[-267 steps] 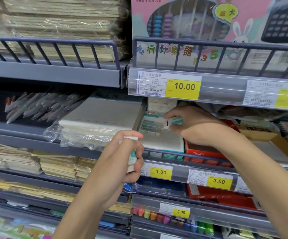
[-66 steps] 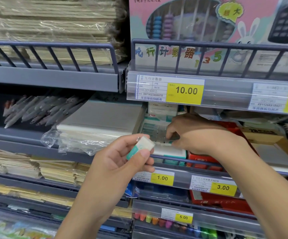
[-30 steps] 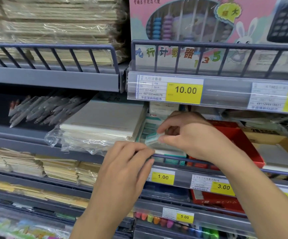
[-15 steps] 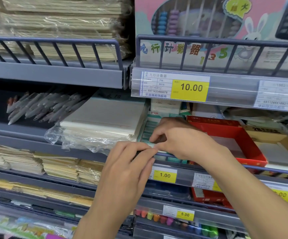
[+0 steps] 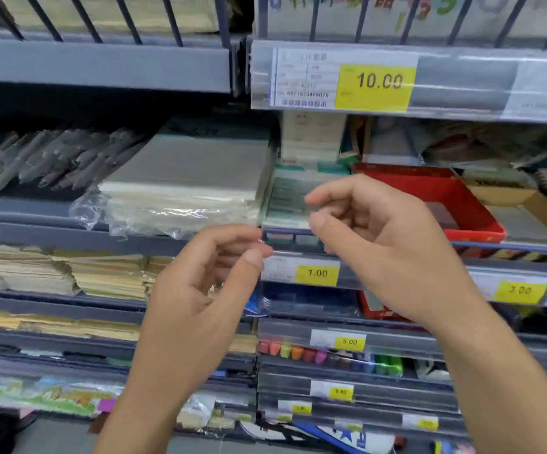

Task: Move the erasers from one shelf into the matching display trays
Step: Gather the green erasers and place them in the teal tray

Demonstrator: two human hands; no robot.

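With both our left hand and right hand loosely curled and empty before the eraser tray, we judge another eraser must be fetched next.

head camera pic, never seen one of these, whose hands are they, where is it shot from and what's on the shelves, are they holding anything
There is no machine here. A person wears a camera on the head, looking forward and down, so the two bare hands are their own. The left hand and right hand hang in front of a shop shelf, fingers loosely curled, and neither seems to hold anything. Behind the right hand sits the tray of erasers, above a yellow 1.00 price tag. Beside it are a red tray, a plastic-wrapped paper stack and bagged pens. The picture is blurred, so finer detail is unclear.
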